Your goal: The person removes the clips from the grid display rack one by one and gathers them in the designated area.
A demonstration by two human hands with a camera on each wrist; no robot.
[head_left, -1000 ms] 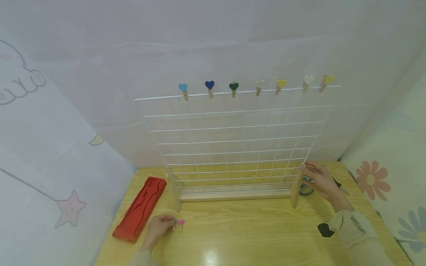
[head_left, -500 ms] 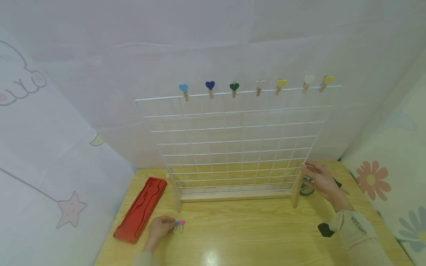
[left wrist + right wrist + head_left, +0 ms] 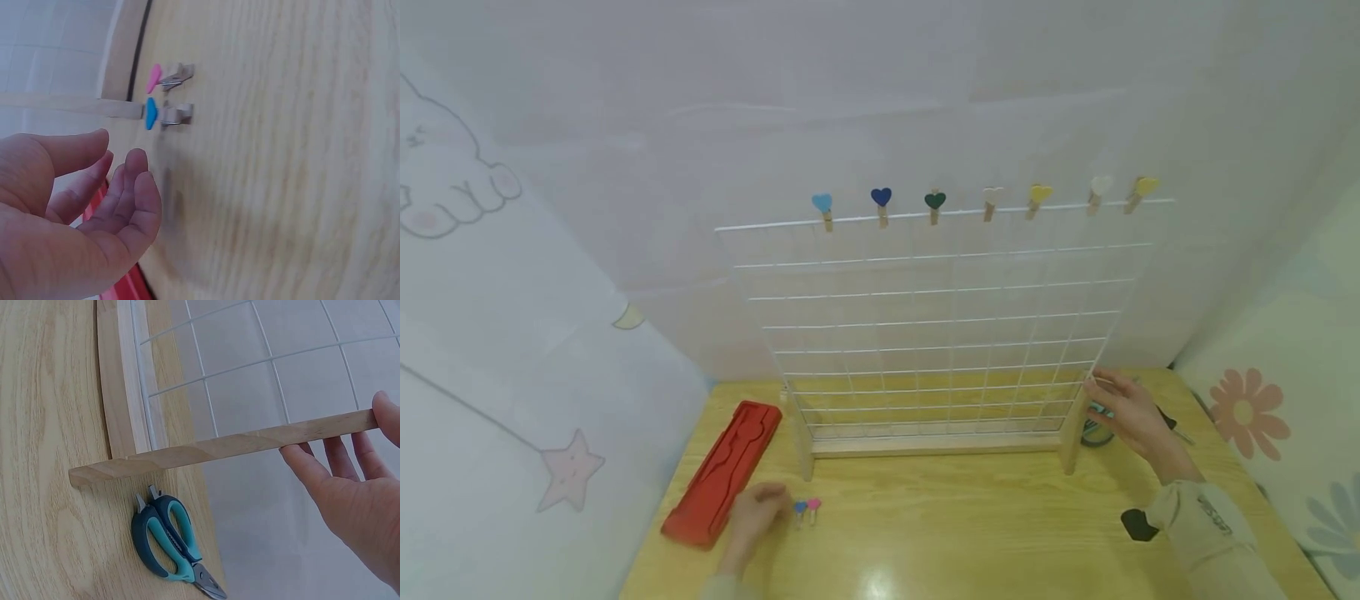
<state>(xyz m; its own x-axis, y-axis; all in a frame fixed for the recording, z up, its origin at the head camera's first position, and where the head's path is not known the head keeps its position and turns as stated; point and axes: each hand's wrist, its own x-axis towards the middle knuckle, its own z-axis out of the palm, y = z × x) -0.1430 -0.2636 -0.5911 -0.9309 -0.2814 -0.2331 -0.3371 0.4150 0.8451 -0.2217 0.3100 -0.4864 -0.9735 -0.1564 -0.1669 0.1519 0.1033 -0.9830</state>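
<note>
On the table, a blue heart clothespin stands beside a pink heart clothespin. Just left of them hovers my left hand, holding nothing; the left wrist view shows its fingers loosely bent and apart from both pegs. A white wire grid rack stands in a wooden frame, with several heart clothespins, such as the dark green one, clipped along its top bar. My right hand holds the upper end of the rack's right wooden post, thumb and fingers on different sides of it.
A red tray with shaped hollows lies left of the rack. Teal-handled scissors lie behind the right post. A black piece is near my right sleeve. Printed cloth hangs around the table.
My left hand has let go of the blue heart clothespin beside the pink one and drawn slightly left. My right hand stays on the post. The head view has shifted a little.
</note>
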